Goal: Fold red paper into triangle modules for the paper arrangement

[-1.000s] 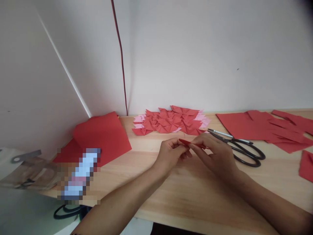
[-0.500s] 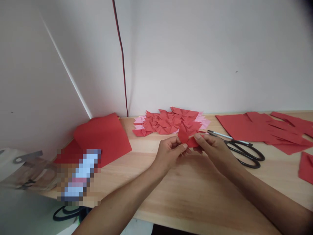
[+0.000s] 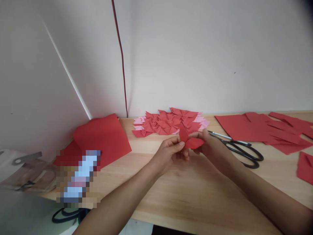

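My left hand (image 3: 169,149) pinches a folded red paper piece (image 3: 195,143) near its centre, thumb on top. Two pointed, petal-like flaps show: one stands up, the other spreads to the right. Around that right flap my right hand (image 3: 210,147) is curled, its fingers partly hidden behind the paper. Just beyond both hands lies a pile of folded red and pink paper pieces (image 3: 168,124). Black-handled scissors (image 3: 246,153) and a pen (image 3: 228,137) rest to the right of my right hand.
Red paper sheets (image 3: 105,137) lie at the left, partly behind a pixelated object (image 3: 79,176). Red sheets and cut strips (image 3: 254,127) cover the back right, with another red piece (image 3: 305,168) at the right edge. A dark cord (image 3: 122,58) runs down the wall.
My right thumb has come off the top of the right flap, and the hand has shifted slightly right and behind it. That flap now shows in full. My left hand keeps its pinch.
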Motion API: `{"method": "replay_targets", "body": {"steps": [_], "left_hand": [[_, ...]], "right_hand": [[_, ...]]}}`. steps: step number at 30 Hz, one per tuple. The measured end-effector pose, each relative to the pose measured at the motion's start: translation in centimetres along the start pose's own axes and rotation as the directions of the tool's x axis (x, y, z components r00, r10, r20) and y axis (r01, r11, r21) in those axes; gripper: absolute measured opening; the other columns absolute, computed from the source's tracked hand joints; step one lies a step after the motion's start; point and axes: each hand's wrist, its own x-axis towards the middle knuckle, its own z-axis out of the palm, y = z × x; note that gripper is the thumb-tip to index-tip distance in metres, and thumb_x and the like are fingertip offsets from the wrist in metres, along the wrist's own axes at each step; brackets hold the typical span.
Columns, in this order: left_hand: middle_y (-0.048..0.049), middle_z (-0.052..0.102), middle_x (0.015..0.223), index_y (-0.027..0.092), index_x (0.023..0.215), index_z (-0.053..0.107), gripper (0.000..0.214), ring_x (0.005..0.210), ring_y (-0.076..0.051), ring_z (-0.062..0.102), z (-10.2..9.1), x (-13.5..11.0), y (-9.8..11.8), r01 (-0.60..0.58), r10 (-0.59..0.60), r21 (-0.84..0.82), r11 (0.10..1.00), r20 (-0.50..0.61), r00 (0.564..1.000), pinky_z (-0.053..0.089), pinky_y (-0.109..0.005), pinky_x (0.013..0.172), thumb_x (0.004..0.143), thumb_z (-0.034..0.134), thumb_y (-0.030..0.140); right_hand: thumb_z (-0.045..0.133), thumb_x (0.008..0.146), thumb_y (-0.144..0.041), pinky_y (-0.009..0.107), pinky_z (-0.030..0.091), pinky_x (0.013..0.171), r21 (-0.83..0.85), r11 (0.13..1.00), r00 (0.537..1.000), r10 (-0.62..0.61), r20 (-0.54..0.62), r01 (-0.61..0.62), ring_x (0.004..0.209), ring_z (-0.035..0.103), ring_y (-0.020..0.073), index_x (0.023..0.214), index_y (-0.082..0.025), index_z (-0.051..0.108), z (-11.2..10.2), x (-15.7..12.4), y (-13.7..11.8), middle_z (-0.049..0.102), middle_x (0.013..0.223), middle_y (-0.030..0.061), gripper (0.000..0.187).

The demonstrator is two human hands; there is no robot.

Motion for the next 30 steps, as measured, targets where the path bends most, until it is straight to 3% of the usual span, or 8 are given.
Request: {"method": "replay_targets", "body": {"steps": [3, 7, 10, 16, 20, 23, 25, 30], "left_hand": [[0.0017, 0.046, 0.057, 0.017, 0.078, 0.054, 0.025, 0.055, -0.014, 0.051, 0.2, -0.2, 0.4, 0.13, -0.103, -0.154, 0.979, 0.173, 0.979, 0.041, -0.03, 0.06, 0.079, 0.065, 0.04], [0.0021, 0.041, 0.055, 0.017, 0.067, 0.046, 0.026, 0.054, -0.013, 0.047, 0.3, -0.4, 0.4, 0.29, -0.188, -0.314, 0.904, 0.318, 0.929, 0.04, -0.029, 0.059, 0.075, 0.066, 0.033], [0.0019, 0.041, 0.054, 0.017, 0.066, 0.046, 0.024, 0.053, -0.013, 0.046, 0.3, -0.5, 0.3, 0.366, -0.24, -0.364, 0.856, 0.347, 0.906, 0.038, -0.028, 0.057, 0.072, 0.066, 0.028], [0.0007, 0.045, 0.055, 0.017, 0.064, 0.046, 0.022, 0.054, -0.014, 0.049, 0.1, -0.5, 0.0, 0.404, -0.283, -0.377, 0.833, 0.338, 0.898, 0.041, -0.029, 0.059, 0.075, 0.06, 0.029], [-0.0059, 0.057, 0.066, 0.014, 0.069, 0.055, 0.02, 0.066, -0.019, 0.059, 0.1, -0.2, -0.3, 0.33, -0.26, -0.289, 0.899, 0.256, 0.931, 0.047, -0.034, 0.068, 0.075, 0.057, 0.033], [-0.0103, 0.063, 0.079, 0.011, 0.084, 0.061, 0.022, 0.07, -0.02, 0.062, 0.0, 0.1, -0.3, 0.179, -0.174, -0.172, 0.969, 0.045, 0.984, 0.049, -0.034, 0.067, 0.076, 0.055, 0.03], [-0.0092, 0.065, 0.083, 0.011, 0.093, 0.061, 0.022, 0.071, -0.019, 0.062, -0.1, 0.2, -0.1, 0.056, -0.065, -0.108, 0.993, -0.075, 0.995, 0.049, -0.032, 0.066, 0.073, 0.056, 0.021], [-0.0091, 0.067, 0.099, 0.013, 0.101, 0.063, 0.028, 0.084, -0.019, 0.065, -0.1, 0.2, 0.2, -0.102, 0.113, 0.087, 0.991, -0.12, 0.986, 0.05, -0.03, 0.073, 0.073, 0.061, 0.015]], "right_hand": [[0.032, 0.087, -0.069, 0.034, 0.048, 0.057, 0.157, 0.988, 1.0, 0.007, 0.025, -0.011, 0.071, 0.061, 0.0217, 0.099, -0.02, 0.065, 0.0, 0.1, 0.3, 0.067, 0.087, 0.0104, 0.06], [0.056, 0.085, -0.051, 0.032, 0.052, 0.064, 0.131, 0.991, 0.986, 0.017, 0.168, -0.039, 0.078, 0.064, 0.0192, 0.115, -0.024, 0.059, 0.1, -0.1, 1.1, 0.067, 0.1, 0.0077, 0.04], [0.062, 0.085, -0.04, 0.028, 0.053, 0.063, 0.13, 0.988, 0.971, 0.053, 0.231, -0.085, 0.073, 0.065, 0.0155, 0.109, -0.024, 0.06, 0.3, -0.4, 1.4, 0.067, 0.095, 0.0045, 0.029], [0.064, 0.084, -0.038, 0.028, 0.054, 0.061, 0.115, 0.992, 0.991, 0.041, 0.124, -0.055, 0.068, 0.065, 0.0146, 0.092, -0.022, 0.061, 0.7, -0.7, 0.8, 0.067, 0.081, 0.0011, 0.018], [0.061, 0.085, -0.042, 0.028, 0.05, 0.047, 0.08, 0.995, 0.995, 0.056, 0.081, -0.063, 0.05, 0.059, 0.013, 0.083, -0.022, 0.059, 0.8, -0.7, 0.5, 0.065, 0.072, 0.0001, 0.02], [0.063, 0.083, -0.039, 0.031, 0.052, 0.061, 0.007, 1.0, 1.0, 0.0, -0.011, 0.0, 0.063, 0.061, 0.0154, 0.079, -0.021, 0.06, 0.4, -0.4, 0.7, 0.065, 0.073, 0.0008, 0.018], [0.065, 0.08, -0.037, 0.033, 0.05, 0.075, -0.043, 0.999, 0.997, -0.03, -0.076, 0.027, 0.078, 0.063, 0.0182, 0.081, -0.021, 0.063, 0.0, -0.1, 0.9, 0.067, 0.082, 0.0021, 0.017], [0.064, 0.078, -0.039, 0.035, 0.047, 0.081, -0.103, 0.995, 0.991, -0.032, -0.132, 0.019, 0.087, 0.061, 0.0211, 0.084, -0.021, 0.064, -0.3, 0.0, 0.8, 0.067, 0.087, 0.0031, 0.019]]}}
